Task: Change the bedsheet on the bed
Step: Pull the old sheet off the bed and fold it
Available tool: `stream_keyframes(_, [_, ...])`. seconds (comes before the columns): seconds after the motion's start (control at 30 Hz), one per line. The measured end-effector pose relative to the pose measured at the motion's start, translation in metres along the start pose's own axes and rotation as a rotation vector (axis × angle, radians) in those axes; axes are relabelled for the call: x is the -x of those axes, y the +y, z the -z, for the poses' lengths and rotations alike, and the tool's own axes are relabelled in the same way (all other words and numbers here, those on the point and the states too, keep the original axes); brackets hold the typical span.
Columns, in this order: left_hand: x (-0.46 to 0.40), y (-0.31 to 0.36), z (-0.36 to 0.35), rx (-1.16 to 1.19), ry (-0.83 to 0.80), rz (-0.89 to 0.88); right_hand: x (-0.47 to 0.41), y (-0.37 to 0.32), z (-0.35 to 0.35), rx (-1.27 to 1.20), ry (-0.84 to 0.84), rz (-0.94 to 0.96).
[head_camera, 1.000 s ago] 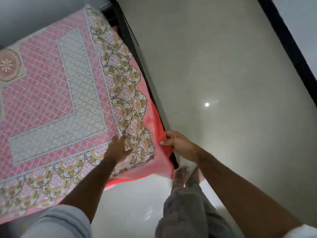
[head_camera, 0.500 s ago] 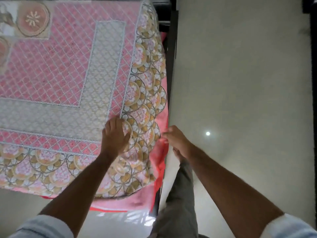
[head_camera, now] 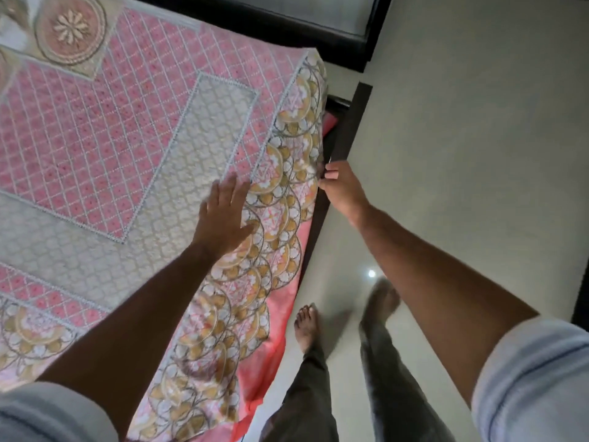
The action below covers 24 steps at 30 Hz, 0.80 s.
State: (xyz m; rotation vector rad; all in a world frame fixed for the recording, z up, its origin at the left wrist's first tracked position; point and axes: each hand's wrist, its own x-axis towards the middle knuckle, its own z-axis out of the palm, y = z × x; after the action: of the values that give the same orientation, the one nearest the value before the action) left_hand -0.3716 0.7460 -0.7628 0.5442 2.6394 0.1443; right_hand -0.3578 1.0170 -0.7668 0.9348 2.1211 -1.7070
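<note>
A pink bedsheet (head_camera: 105,132) with a white lattice, a grey band and a gold scalloped border covers the bed and fills the left of the view. My left hand (head_camera: 224,215) lies flat on it with straight, spread fingers, at the inner edge of the scalloped border. My right hand (head_camera: 339,186) is at the bed's right side, where its curled fingers pinch the hanging edge of the sheet. The sheet's plain pink hem (head_camera: 280,311) drapes down the side below that hand.
A dark bed frame (head_camera: 345,132) runs along the bed's right side and a dark headboard (head_camera: 287,30) across the top. Pale glossy floor (head_camera: 462,154) spreads to the right. My two bare feet (head_camera: 307,327) stand beside the bed.
Both hands have moved further along the bed's side edge. My left hand went from resting on the border to lying flat with spread fingers; my feet have stepped along.
</note>
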Motion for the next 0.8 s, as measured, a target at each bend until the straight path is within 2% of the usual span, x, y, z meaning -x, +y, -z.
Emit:
stream_keyframes(0.13, [-0.034,0.017,0.016,0.037,0.001,0.067,-0.056,-0.031,0.006,0.03,-0.015,-0.023])
stream_keyframes(0.3, [-0.057,0.037,0.017,0.082,-0.003,0.199,-0.133,-0.054,-0.015,-0.036,-0.094,-0.159])
stream_keyframes(0.4, [-0.06,0.047,0.014,0.069,-0.009,0.261,-0.158,-0.059,-0.019,0.125,-0.061,-0.275])
stream_keyframes(0.47, [-0.06,0.049,0.016,0.058,-0.022,0.274,-0.165,-0.061,-0.009,0.186,-0.078,-0.223])
stream_keyframes(0.53, [-0.063,0.051,0.021,0.079,-0.053,0.292,-0.167,-0.062,0.007,0.216,-0.191,-0.109])
stream_keyframes(0.6, [-0.065,0.053,0.026,0.107,-0.082,0.313,-0.161,-0.068,0.028,-0.011,-0.248,-0.09])
stream_keyframes(0.63, [-0.066,0.055,0.029,0.122,-0.091,0.322,-0.154,-0.071,0.04,-0.204,-0.218,-0.115])
stream_keyframes(0.67, [-0.067,0.056,0.031,0.139,-0.095,0.326,-0.151,-0.068,0.052,-0.246,-0.189,-0.077])
stream_keyframes(0.7, [-0.069,0.058,0.033,0.153,-0.099,0.33,-0.147,-0.067,0.06,-0.243,-0.168,-0.058])
stream_keyframes(0.77, [-0.072,0.06,0.034,0.185,-0.108,0.34,-0.15,-0.066,0.063,-0.073,-0.136,-0.025])
stream_keyframes(0.8, [-0.075,0.06,0.032,0.195,-0.111,0.348,-0.155,-0.068,0.059,0.039,-0.177,-0.002])
